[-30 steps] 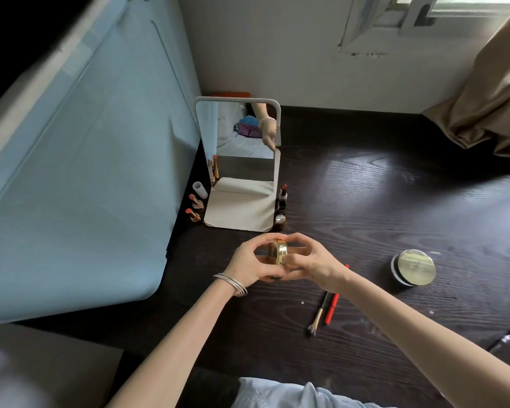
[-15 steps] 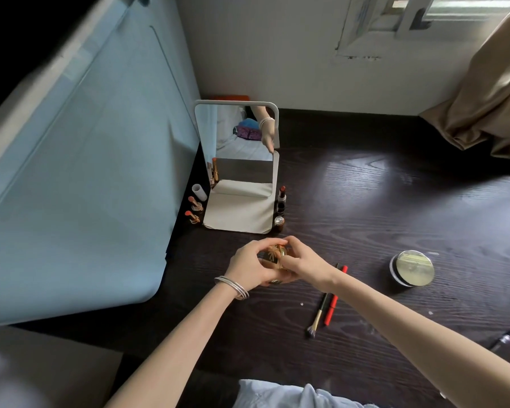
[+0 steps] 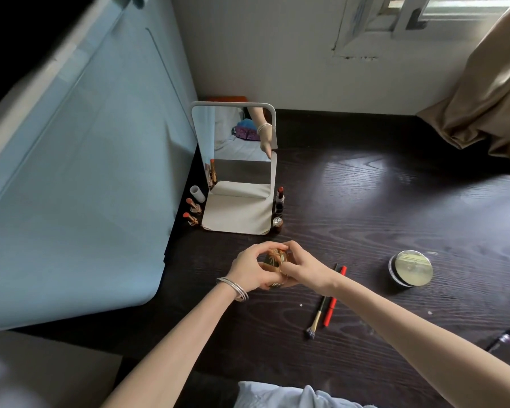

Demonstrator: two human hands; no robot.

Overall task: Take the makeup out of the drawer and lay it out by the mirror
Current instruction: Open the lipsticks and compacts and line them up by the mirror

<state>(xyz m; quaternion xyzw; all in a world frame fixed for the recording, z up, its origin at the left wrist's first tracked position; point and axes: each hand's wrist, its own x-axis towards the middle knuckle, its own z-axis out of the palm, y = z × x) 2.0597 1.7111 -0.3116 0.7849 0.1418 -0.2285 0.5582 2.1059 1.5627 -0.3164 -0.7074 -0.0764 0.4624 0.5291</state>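
Hands: The left hand (image 3: 249, 270) and right hand (image 3: 302, 267) both curled round a small gold compact (image 3: 274, 259), gripping it between them just above the dark wooden desk (image 3: 365, 201).
Change: A second before, the compact stood on edge between the fingertips; here it had dropped lower and tilted, its patterned lid facing up — seemingly being turned or settled, though the fingers hid most of it.
Position: The compact sat in front of the standing mirror (image 3: 236, 169), near its base but not yet on the desk.
Already placed: Three lipsticks (image 3: 193, 206) and a white tube (image 3: 197, 193) stood left of the mirror; another lipstick (image 3: 279, 198) and a small jar (image 3: 277, 223) stood right of it.
Still loose: A brush (image 3: 317, 315) and red pencil (image 3: 333, 298) lay touching beside the right wrist; a round tin (image 3: 411, 267) and a dark tube (image 3: 499, 340) lay well apart to the right.
Outlook: The task looked partly done — the compact likely next to be set down.
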